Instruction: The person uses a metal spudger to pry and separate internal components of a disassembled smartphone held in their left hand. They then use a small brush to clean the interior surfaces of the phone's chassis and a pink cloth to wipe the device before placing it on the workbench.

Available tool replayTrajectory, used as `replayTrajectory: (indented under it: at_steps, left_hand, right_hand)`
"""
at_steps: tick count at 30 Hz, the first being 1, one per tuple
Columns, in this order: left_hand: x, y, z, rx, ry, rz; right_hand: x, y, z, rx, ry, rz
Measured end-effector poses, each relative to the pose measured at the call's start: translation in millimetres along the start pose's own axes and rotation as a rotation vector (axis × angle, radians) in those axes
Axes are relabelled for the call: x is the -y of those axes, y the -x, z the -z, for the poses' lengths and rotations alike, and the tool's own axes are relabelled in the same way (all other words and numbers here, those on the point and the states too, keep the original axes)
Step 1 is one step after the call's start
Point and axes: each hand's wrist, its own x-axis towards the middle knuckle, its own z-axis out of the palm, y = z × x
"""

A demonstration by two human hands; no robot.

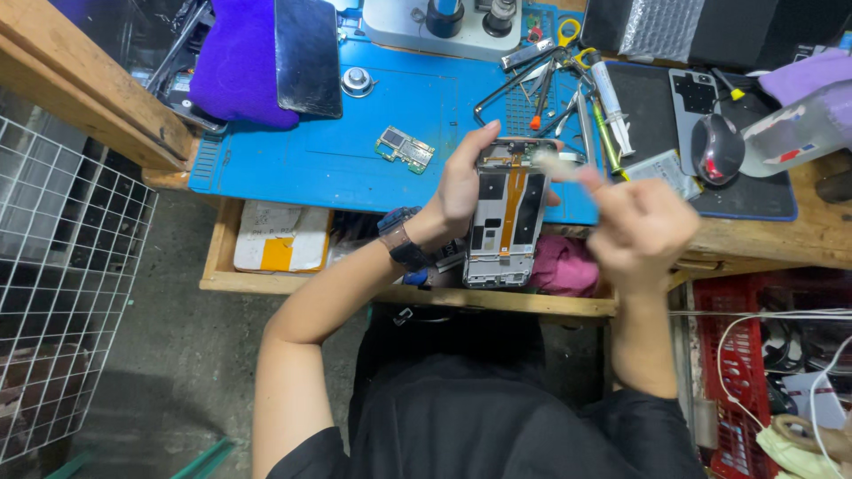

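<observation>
My left hand [460, 186] grips an opened phone frame [508, 217] by its upper left side and holds it upright over the open drawer. The frame shows black parts and an orange flex strip down its middle. My right hand [641, 226], blurred with motion, holds a small brush [552, 160] whose pale bristle tip touches the top edge of the phone frame. A small green circuit board [405, 148] lies on the blue work mat [302, 160] just left of my left hand.
Tweezers, screwdrivers and a syringe [612, 106] lie at the mat's back right. A computer mouse [717, 147] sits on a dark pad. A purple cloth [238, 62] and dark panel [308, 55] lie back left. A wire rack [62, 284] stands left, a red crate [763, 355] right.
</observation>
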Motion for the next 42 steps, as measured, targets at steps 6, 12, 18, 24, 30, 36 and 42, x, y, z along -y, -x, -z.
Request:
replayTrajectory:
  at_steps: [6,12,18,24,30,36,42]
  left_hand:
    - [14,10,1,-0.04,0.0,-0.026]
    - [23,14,-5,0.015,0.018,-0.034]
    - [12,24,-10,-0.036,-0.054,-0.008]
    - [20,30,-13,0.017,-0.042,-0.06]
    - [19,33,-8,0.013,-0.124,-0.082]
    - [28,34,-12,0.071,-0.15,-0.177]
    - [27,38,-8,0.071,-0.168,-0.329]
  right_hand:
    - [9,22,-11,-0.085,0.005,-0.133]
    - [8,32,-8,-0.03,0.024,-0.088]
    - [9,30,10,-0.153,0.08,-0.213]
    - [22,42,0,-0.079,0.009,-0.051]
    - [5,38,12,-0.184,0.111,-0.226]
    - [59,31,-1,-0.016,-0.045,-0.126]
    - [59,25,-16,-0.093,0.014,-0.166]
